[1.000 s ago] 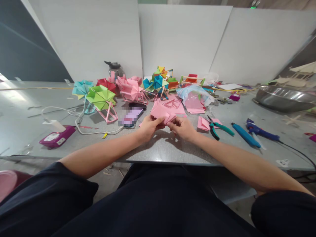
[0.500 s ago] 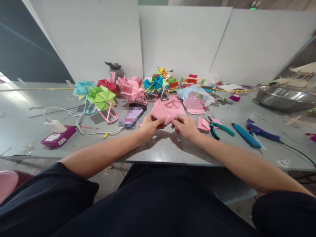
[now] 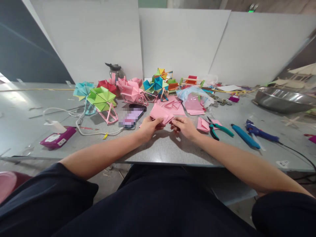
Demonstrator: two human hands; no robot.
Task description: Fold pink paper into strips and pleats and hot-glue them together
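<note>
**Both hands pinch folded pink paper near the table's front edge**

The left hand (image 3: 148,127) and right hand (image 3: 184,126) meet over the grey table (image 3: 160,151), close to the middle of its front edge. Both grip the same folded pink paper (image 3: 161,113): left fingers closed on its lower left side, right thumb and fingers closed on its lower right corner. The paper is tilted up off the table, fanned in pleats, upper part pointing away from the person.

Just left of the left hand lies a phone (image 3: 130,117), screen up. A white cable (image 3: 81,126) runs from it toward the left edge, past a magenta box (image 3: 57,138). Just right of the right hand is another pink fold (image 3: 202,124), touching green-handled pliers (image 3: 218,127). Further right, a blue tool (image 3: 244,135) and a glue gun (image 3: 260,131), cord trailing off toward the right edge.

Behind the hands: loose pink sheets (image 3: 175,106), a plastic bag (image 3: 195,97) with pink paper. Along the back edge, a row of paper wheels on stands, green one (image 3: 101,98) at left, pink one (image 3: 132,90), multicolour one (image 3: 158,82) mid. Metal bowl (image 3: 281,98) at the far right corner.
</note>
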